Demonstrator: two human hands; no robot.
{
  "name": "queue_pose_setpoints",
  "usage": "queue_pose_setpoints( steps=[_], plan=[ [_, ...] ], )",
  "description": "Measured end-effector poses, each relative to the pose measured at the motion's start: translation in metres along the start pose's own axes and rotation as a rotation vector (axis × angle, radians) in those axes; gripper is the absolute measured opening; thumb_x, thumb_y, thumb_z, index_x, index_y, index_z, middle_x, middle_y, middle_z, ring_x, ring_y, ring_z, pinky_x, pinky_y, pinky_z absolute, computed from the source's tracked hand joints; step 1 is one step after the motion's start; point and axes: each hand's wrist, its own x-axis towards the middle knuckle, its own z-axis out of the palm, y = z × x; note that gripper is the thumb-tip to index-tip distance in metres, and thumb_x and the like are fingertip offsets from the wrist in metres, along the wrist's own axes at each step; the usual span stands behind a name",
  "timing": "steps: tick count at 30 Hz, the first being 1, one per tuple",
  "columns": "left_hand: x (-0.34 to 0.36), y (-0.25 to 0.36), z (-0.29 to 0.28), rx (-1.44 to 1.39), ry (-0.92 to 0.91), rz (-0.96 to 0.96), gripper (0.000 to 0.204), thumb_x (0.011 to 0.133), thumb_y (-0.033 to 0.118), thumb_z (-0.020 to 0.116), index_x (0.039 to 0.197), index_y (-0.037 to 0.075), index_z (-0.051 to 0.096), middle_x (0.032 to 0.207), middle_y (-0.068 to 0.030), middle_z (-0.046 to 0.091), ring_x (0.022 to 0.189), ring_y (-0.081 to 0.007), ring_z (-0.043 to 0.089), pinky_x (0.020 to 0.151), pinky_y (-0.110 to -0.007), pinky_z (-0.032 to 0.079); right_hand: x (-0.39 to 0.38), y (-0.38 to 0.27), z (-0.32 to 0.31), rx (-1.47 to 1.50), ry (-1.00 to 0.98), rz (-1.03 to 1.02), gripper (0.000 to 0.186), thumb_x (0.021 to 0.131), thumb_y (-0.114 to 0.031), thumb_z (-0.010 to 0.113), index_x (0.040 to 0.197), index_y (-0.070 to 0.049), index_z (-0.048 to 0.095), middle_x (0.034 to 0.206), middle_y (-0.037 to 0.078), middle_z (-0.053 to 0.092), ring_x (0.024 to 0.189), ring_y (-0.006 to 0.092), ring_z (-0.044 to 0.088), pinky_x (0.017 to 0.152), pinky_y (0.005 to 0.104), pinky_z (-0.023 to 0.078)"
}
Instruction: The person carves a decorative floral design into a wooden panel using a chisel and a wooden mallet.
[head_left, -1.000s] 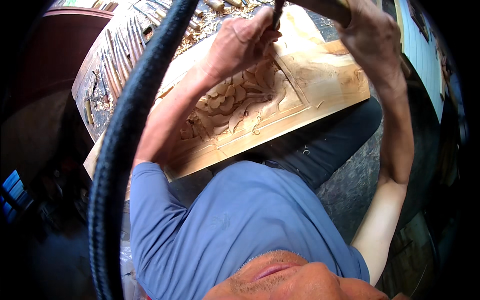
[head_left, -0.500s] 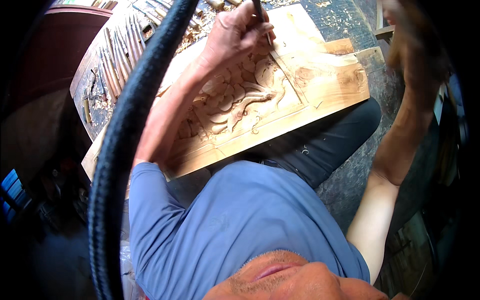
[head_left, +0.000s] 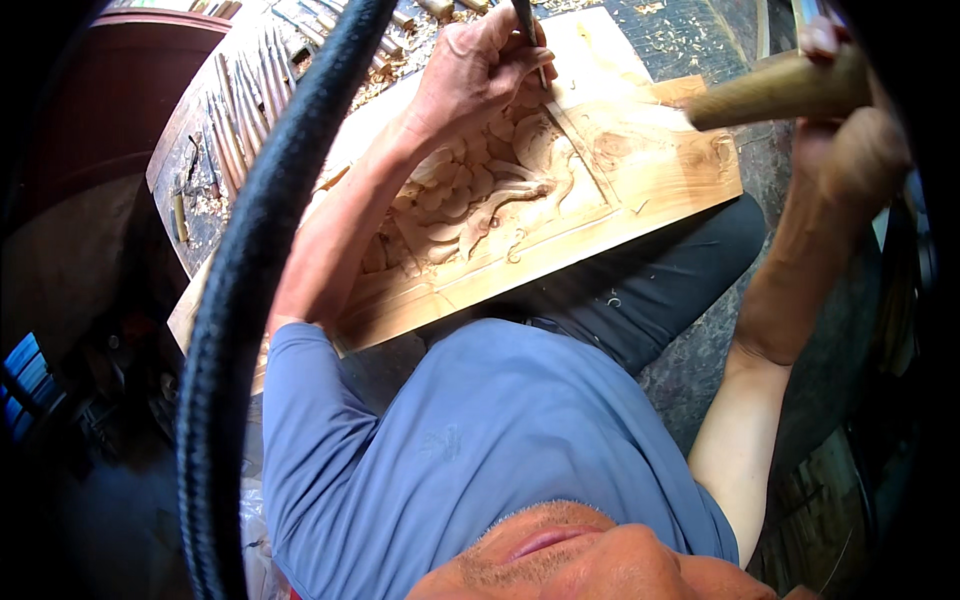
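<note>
My left hand (head_left: 478,72) is closed around a slim dark chisel (head_left: 524,14), held nearly upright. Its tip meets a pale wooden panel (head_left: 680,160) beside a straight groove at the edge of a carved relief (head_left: 490,205) of leaf and petal shapes. Off to the right, my right hand (head_left: 865,150) grips a rounded wooden mallet (head_left: 775,92), raised apart from the chisel, its narrower end pointing left. The panel rests partly over my dark-trousered leg. My left forearm hides part of the carving.
Several carving tools (head_left: 235,120) lie in rows on the worktable (head_left: 160,165) at the far left, among wood shavings (head_left: 655,48). A thick black braided cable (head_left: 250,240) crosses the left of the view. A reddish-brown piece of furniture (head_left: 130,90) stands beyond the table.
My right hand and mallet, blurred at the right edge before, have come down and inward, and the mallet now shows clearly over the panel's right end. My left hand and chisel have barely shifted.
</note>
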Motion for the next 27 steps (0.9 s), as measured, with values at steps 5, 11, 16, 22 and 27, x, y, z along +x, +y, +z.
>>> queue_pose_setpoints(
  steps=[5, 11, 16, 22, 27],
  plan=[
    [-0.002, 0.003, 0.000, -0.018, 0.025, -0.022, 0.014, 0.104, 0.007, 0.060, 0.117, 0.004, 0.055, 0.093, -0.0088, 0.067, 0.086, -0.0203, 0.071, 0.075, -0.036, 0.061, -0.011, 0.016, -0.011, -0.210, 0.001, 0.102, 0.037, 0.093, -0.031, 0.075, 0.116, -0.002, 0.067, 0.082, 0.005, 0.067, 0.065, 0.0105, 0.063, 0.057, 0.0236, 0.049],
    [-0.004, 0.007, 0.001, -0.032, 0.051, -0.034, 0.016, 0.105, 0.008, 0.058, 0.120, 0.005, 0.054, 0.096, -0.0108, 0.068, 0.087, -0.0215, 0.071, 0.075, -0.036, 0.062, -0.001, 0.005, -0.022, -0.250, -0.207, -0.038, 0.026, 0.091, -0.018, 0.070, 0.109, 0.001, 0.069, 0.083, 0.007, 0.069, 0.069, 0.0110, 0.065, 0.063, 0.0251, 0.051],
    [-0.006, 0.010, 0.002, -0.055, 0.072, -0.044, 0.017, 0.106, 0.009, 0.057, 0.123, 0.006, 0.054, 0.099, -0.0124, 0.069, 0.088, -0.0225, 0.072, 0.076, -0.037, 0.063, -0.004, 0.005, -0.016, -0.290, -0.194, -0.152, 0.030, 0.087, -0.015, 0.068, 0.112, 0.002, 0.069, 0.096, 0.009, 0.072, 0.075, 0.0120, 0.067, 0.067, 0.0258, 0.052],
    [-0.014, 0.013, 0.006, -0.096, 0.139, -0.056, 0.019, 0.107, 0.010, 0.056, 0.126, 0.007, 0.054, 0.102, -0.0144, 0.070, 0.090, -0.0237, 0.073, 0.076, -0.038, 0.064, -0.002, 0.023, -0.044, -0.268, -0.303, -0.026, 0.033, 0.088, -0.020, 0.070, 0.116, -0.001, 0.070, 0.103, 0.010, 0.074, 0.081, 0.0145, 0.069, 0.073, 0.0287, 0.054],
    [-0.021, 0.015, 0.007, -0.269, 0.230, -0.012, 0.021, 0.108, 0.011, 0.055, 0.128, 0.008, 0.053, 0.105, -0.0160, 0.070, 0.091, -0.0247, 0.074, 0.076, -0.038, 0.065, 0.006, 0.032, -0.099, -0.431, -0.439, -0.007, 0.024, 0.096, -0.019, 0.068, 0.117, -0.007, 0.074, 0.116, 0.011, 0.076, 0.087, 0.0139, 0.070, 0.078, 0.0295, 0.055]
  ],
)
